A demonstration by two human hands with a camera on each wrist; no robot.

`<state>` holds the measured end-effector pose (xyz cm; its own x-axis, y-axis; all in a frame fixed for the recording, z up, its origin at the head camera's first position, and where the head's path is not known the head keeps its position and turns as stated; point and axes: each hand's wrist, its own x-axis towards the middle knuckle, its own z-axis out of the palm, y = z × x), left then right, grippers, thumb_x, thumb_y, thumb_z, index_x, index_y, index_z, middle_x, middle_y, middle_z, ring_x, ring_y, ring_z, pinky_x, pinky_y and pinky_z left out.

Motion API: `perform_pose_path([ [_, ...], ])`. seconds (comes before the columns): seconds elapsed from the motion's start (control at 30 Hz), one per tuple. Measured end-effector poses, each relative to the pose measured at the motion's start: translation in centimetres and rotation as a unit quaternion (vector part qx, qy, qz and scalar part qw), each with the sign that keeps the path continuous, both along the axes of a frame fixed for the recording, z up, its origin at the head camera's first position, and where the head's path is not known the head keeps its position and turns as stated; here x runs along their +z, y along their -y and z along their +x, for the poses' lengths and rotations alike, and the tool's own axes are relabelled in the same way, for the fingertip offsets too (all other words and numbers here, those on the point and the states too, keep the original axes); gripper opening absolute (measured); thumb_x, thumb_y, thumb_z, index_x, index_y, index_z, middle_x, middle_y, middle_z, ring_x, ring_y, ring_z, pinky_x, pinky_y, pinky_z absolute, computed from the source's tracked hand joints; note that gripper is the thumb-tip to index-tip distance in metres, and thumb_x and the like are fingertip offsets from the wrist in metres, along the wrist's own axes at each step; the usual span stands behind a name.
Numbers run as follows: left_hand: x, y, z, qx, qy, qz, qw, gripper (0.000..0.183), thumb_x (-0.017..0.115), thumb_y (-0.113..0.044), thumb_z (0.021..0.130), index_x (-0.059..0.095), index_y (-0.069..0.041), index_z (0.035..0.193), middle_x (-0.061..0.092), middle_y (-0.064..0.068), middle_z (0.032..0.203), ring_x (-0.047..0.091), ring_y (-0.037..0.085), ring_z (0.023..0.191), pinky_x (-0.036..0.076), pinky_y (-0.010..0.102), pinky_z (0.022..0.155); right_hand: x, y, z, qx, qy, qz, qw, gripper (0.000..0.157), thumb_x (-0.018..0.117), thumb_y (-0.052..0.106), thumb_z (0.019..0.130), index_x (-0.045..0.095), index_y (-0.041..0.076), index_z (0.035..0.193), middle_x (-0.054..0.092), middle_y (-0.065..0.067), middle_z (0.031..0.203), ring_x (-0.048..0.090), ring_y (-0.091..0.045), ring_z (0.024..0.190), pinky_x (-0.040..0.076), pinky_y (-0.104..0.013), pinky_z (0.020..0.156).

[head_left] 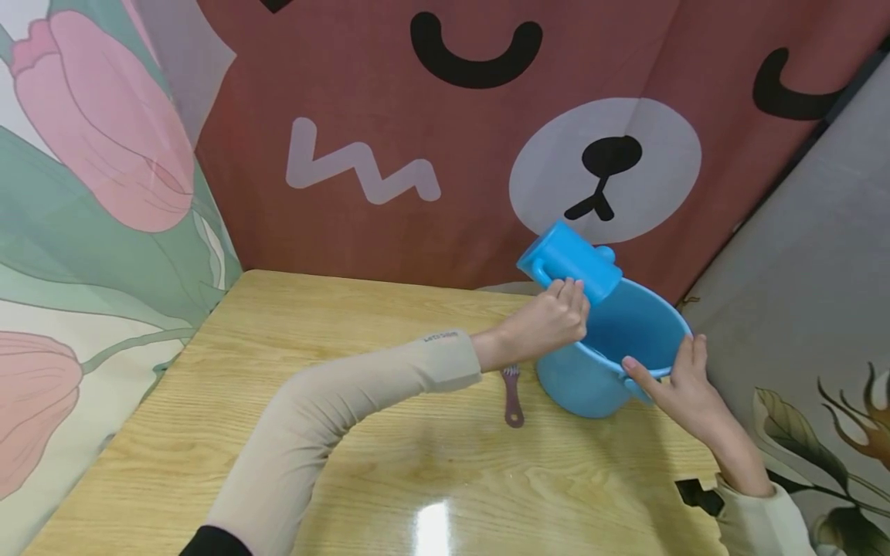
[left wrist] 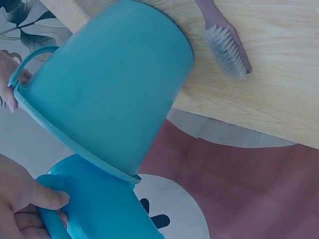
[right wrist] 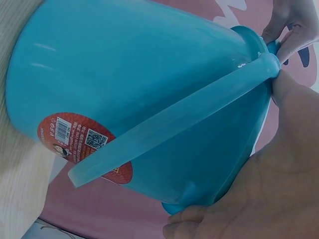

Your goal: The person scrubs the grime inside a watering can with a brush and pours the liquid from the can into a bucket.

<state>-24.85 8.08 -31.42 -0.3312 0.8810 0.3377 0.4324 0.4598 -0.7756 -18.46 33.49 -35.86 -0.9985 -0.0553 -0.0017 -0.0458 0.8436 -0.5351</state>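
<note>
My left hand (head_left: 556, 313) grips a blue plastic jug (head_left: 573, 262) by its handle, and the jug is tilted at the bucket's far left rim. In the left wrist view, the thumb lies across the jug's handle beside the bucket's edge. The blue bucket (head_left: 584, 382) stands on the table, its mouth facing up. My right hand (head_left: 691, 394) holds the bucket's near right rim, thumb and fingers spread apart along it. The bucket's handle (right wrist: 169, 119) hangs down its side, above a red label (right wrist: 82, 142). What lies inside the bucket cannot be made out.
A purple-handled brush (head_left: 513, 401) lies on the wooden table (head_left: 389, 479), just left of the bucket and partly behind my left wrist. A brown curtain with a bear face (head_left: 361, 232) hangs behind the table. Patterned cloth hangs at both sides.
</note>
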Motion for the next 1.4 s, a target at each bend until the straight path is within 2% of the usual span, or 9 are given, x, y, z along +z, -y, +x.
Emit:
perform_pose_path([
  [0.9, 0.01, -0.2, 0.07, 0.005, 0.015, -0.025, 0.9996, 0.033, 0.047, -0.012, 0.106, 0.06, 0.003, 0.133, 0.061, 0.016, 0.132, 0.06, 0.028, 0.121, 0.048, 0.04, 0.101, 0.04, 0.04, 0.08, 0.006, -0.001, -0.006, 1.0, 0.107, 0.046, 0.052, 0.101, -0.031, -0.01, 0.141, -0.042, -0.031, 0.145, -0.007, -0.07, 0.131, 0.02, -0.083, 0.092],
  [1.4, 0.2, -0.32, -0.05, -0.002, 0.003, -0.021, 0.9998, 0.033, 0.049, -0.016, 0.106, 0.063, 0.002, 0.13, 0.064, 0.015, 0.128, 0.063, 0.026, 0.117, 0.051, 0.036, 0.097, 0.5, 0.08, 0.11, 0.008, 0.007, -0.002, 1.0, 0.109, 0.047, 0.053, 0.101, -0.032, -0.01, 0.141, -0.042, -0.032, 0.144, -0.006, -0.072, 0.129, 0.022, -0.084, 0.089],
])
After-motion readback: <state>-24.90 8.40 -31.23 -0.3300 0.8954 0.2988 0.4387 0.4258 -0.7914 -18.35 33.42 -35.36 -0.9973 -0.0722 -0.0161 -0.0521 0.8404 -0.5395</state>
